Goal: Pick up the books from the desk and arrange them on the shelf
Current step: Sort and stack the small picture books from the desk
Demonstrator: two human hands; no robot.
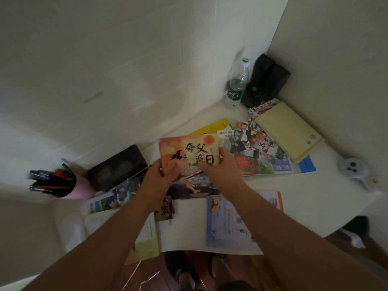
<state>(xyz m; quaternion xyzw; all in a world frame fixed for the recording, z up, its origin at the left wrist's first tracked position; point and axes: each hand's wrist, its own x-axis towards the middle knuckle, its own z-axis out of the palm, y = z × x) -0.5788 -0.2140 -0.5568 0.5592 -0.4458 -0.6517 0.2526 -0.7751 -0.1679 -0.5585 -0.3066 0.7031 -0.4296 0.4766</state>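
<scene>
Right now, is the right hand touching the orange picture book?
Touching: the head view shows the right hand with fingers lying on the orange picture book.

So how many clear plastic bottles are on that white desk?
1. The clear plastic bottle with a white cap and green label stands at the desk's far corner, beside the black box. Nothing suggests another, though the books could hide small things.

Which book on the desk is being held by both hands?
The orange picture book with large black characters, gripped by left hand and right hand; the others lie untouched.
</scene>
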